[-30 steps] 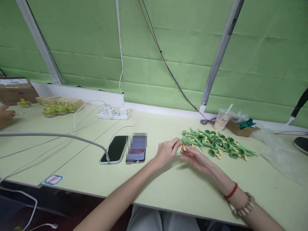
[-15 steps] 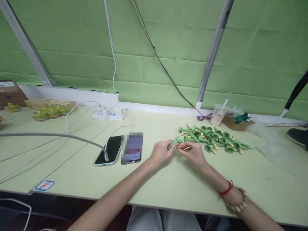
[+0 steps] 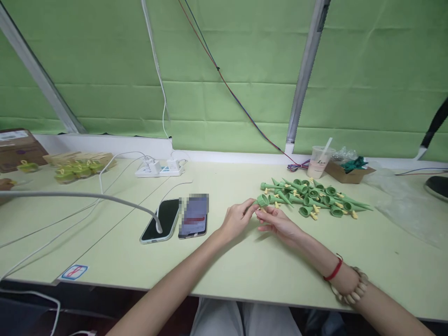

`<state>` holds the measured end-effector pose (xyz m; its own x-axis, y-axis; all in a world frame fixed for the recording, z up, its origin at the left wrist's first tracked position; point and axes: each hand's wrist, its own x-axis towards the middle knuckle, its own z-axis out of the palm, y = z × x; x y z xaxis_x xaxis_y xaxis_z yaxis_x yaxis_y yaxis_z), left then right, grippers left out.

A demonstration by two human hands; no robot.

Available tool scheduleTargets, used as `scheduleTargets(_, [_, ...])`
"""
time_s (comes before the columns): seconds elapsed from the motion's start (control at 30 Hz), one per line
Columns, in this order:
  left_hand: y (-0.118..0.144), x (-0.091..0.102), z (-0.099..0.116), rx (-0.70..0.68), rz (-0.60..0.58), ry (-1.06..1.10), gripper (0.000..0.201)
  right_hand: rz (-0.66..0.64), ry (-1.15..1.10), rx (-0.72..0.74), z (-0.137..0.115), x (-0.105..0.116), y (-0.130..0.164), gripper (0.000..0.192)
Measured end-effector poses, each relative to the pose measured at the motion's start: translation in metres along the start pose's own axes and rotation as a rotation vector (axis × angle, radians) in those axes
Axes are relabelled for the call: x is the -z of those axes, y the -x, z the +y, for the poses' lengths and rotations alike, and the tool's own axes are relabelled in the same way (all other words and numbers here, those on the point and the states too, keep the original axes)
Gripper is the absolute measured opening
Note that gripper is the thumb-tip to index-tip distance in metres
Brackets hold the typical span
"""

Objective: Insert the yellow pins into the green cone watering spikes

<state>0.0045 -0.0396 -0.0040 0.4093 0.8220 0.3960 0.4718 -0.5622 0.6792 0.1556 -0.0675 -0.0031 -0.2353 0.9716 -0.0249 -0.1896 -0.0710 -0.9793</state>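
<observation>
My left hand is closed round a green plastic watering spike, its wide hollow cap facing up and right. Most of the spike's narrow stem is hidden by the fingers. Just beside it, the thumb and forefinger of my right hand pinch a small yellow valve at the side of the cap. My right hand's other fingers are loosely curled. To the right of both hands lies a loose pile of similar green spikes, several with yellow valves at their sides.
Two phones lie left of my hands, a grey cable crossing one. Behind them sits a white power strip. A drink cup, a small cardboard box and clear plastic bags stand beyond the pile. Another person's hand shows far left.
The spike's cap has turned to show more of its opening. My right hand has rolled and its fingers have loosened somewhat, the pinch remaining. The camera view has shifted slightly.
</observation>
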Motion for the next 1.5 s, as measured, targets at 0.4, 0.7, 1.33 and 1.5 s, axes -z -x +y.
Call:
scheduleTargets(0.4, [-0.002,-0.004,0.004,0.021,-0.035,0.154,0.035,0.319,0.559,0.524,0.002,0.004,-0.003,0.022])
scheduleTargets(0.7, [-0.006,0.001,-0.004,-0.019,-0.012,0.228,0.032,-0.049,-0.159,-0.037,0.002,0.005,-0.006,0.024])
scheduleTargets(1.33, [-0.006,-0.004,-0.004,0.063,0.051,0.275,0.033,0.202,0.18,0.167,0.006,-0.001,-0.007,0.041])
scheduleTargets(1.5, [-0.007,-0.001,-0.005,-0.028,0.077,0.192,0.03,0.022,-0.152,-0.048,0.006,0.001,-0.008,0.028])
